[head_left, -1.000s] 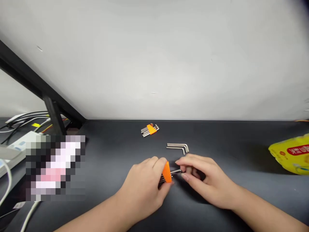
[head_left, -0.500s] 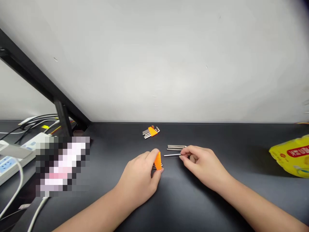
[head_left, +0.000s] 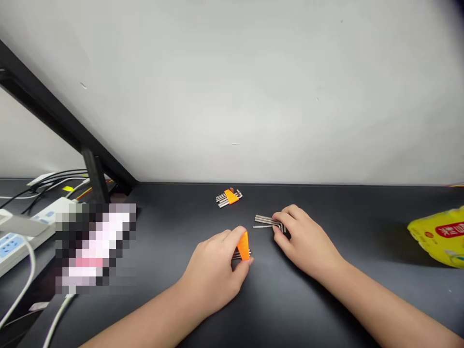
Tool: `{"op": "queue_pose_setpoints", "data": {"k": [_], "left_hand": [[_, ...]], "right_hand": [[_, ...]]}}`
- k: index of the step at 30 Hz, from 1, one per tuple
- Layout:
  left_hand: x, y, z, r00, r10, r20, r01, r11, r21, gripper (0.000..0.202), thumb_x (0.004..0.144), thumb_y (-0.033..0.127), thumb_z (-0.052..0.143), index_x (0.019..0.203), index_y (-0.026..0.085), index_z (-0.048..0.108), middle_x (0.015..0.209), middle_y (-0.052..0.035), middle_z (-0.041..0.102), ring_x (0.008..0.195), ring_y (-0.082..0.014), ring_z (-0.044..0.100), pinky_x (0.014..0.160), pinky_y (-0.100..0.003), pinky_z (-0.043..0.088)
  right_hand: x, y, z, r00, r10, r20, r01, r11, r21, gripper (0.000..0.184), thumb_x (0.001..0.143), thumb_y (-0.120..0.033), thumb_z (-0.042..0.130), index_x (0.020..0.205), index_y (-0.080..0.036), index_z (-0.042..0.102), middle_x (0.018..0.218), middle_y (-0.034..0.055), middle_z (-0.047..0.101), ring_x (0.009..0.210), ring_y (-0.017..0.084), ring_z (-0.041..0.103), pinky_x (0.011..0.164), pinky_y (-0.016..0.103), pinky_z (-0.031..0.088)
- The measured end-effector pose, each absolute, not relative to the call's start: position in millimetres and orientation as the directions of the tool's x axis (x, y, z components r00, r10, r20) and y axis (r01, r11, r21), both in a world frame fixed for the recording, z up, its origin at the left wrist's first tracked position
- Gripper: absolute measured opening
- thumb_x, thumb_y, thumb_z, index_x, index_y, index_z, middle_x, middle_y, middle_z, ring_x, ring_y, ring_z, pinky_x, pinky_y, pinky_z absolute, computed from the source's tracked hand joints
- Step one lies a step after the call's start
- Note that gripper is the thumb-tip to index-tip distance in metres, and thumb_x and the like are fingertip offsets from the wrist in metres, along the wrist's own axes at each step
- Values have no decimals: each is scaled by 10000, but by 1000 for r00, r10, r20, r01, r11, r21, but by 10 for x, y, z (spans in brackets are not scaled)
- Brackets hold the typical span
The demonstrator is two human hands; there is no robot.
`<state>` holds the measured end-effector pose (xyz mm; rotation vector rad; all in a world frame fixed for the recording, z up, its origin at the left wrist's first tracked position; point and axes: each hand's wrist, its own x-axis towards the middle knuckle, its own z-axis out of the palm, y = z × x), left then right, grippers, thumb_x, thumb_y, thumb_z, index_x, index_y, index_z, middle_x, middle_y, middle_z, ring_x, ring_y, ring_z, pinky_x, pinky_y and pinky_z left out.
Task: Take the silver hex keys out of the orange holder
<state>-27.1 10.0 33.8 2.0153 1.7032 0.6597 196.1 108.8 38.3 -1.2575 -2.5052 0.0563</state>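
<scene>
My left hand (head_left: 213,268) is closed around an orange hex key holder (head_left: 244,245), its thumb and fingers gripping the edges. Several metal hex keys pass through that holder, partly hidden behind the fingers. To the right, my right hand (head_left: 304,241) pinches at the bent ends of a few loose hex keys (head_left: 264,219) lying on the dark desk. One thinner hex key (head_left: 261,226) sits at the near side of this group, its short end by my fingertips. Farther back lies a second hex key set (head_left: 231,196) in its own orange holder.
A yellow package (head_left: 440,237) stands at the right edge of the desk (head_left: 163,217). On the left are a white power strip (head_left: 47,222), cables, a black frame (head_left: 94,176) and a pixelated object (head_left: 97,251). A pale wall (head_left: 232,96) rises behind.
My right hand has brought the thin hex key back against the other loose ones, and its fingers have moved over their bent ends. The left hand with its holder has shifted slightly right.
</scene>
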Motion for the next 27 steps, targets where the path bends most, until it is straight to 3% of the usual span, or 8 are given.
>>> {"op": "queue_pose_setpoints", "data": {"k": [3,7,13,16,18,20,24,27], "left_hand": [[-271,112,336,137,984,112,752,-177,635,264,920,295,589,1175,284,522,910,20,627,792,-178,576,707,-294,401],[-256,110,339,164,974,160,677,-228,699,202,913,257,578,1109,269,531,889,28,611,777,-159,553,707,-285,404],[-221,80,363,213,968,136,666,-245,704,150,905,248,585,1042,269,530,860,31,593,772,-158,539,684,-272,390],[-218,69,392,243,964,108,685,-250,684,116,904,243,582,1003,263,525,864,22,592,790,-167,540,683,-275,387],[-223,63,412,278,956,95,684,-266,679,108,909,238,572,1002,262,523,869,18,593,796,-171,540,682,-278,386],[-232,59,424,295,951,90,683,-276,676,117,910,222,560,1012,262,522,881,13,601,807,-175,544,684,-282,389],[-244,67,428,246,963,109,696,-254,672,163,907,201,545,1057,262,528,913,-3,618,838,-189,554,708,-291,400],[-247,81,419,231,967,106,691,-240,682,140,903,206,555,1031,255,524,891,-1,615,829,-190,550,724,-295,405]], "right_hand": [[1946,985,455,-577,727,372,673,681,-288,170,966,-238,545,1110,-193,622,1108,106,616,996,245,608,858,409,533],[1840,724,530,-716,604,348,325,731,-600,158,958,-131,533,1074,-219,596,1051,67,654,918,173,622,798,301,529],[1762,614,498,-700,694,168,274,478,-834,133,938,-99,541,923,-212,610,890,11,639,783,127,582,724,255,477],[1773,652,509,-706,707,-31,223,182,-958,60,934,-151,579,912,-204,594,870,6,627,771,123,567,708,250,470],[1780,670,529,-723,675,-147,179,-23,-984,55,929,-197,619,917,-200,565,888,10,637,794,126,579,727,256,477],[1789,686,549,-731,650,-206,164,-126,-978,128,909,-235,669,913,-196,547,883,8,634,784,121,572,711,248,467],[1832,729,560,-704,678,-211,157,-141,-977,206,870,-284,739,888,-186,559,754,-35,549,667,91,503,625,217,415],[1883,773,545,-722,664,-195,123,-154,-980,221,870,-322,748,901,-177,585,733,-27,571,635,93,530,615,225,432]]}}
